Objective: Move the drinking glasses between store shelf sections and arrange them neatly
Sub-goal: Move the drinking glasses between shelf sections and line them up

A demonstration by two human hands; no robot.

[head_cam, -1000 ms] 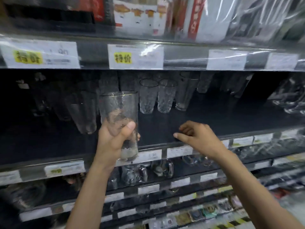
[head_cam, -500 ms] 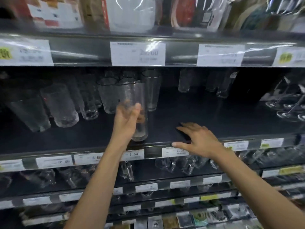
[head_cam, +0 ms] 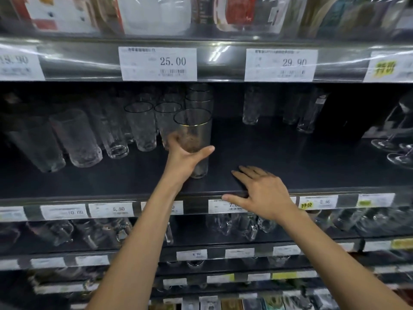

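My left hand (head_cam: 186,156) grips a tall clear glass with a gold rim (head_cam: 196,130), which stands upright on the dark shelf (head_cam: 290,166) or just above it. The glass is at the front of a row of similar gold-rimmed glasses (head_cam: 199,100). More clear glasses (head_cam: 140,125) stand to its left. My right hand (head_cam: 259,191) rests flat with spread fingers on the shelf's front edge, to the right of the glass, holding nothing.
Textured tumblers (head_cam: 78,137) fill the shelf's left side. Several tall glasses (head_cam: 252,106) stand at the back right, and stemmed glasses (head_cam: 395,148) at the far right. Price labels (head_cam: 157,63) line the shelf edges. Glass mugs (head_cam: 241,227) sit on the shelf below.
My left hand carried the glass from in front of the shelf into it, to the front of the gold-rimmed row. My right hand opened and settled flat on the shelf edge.
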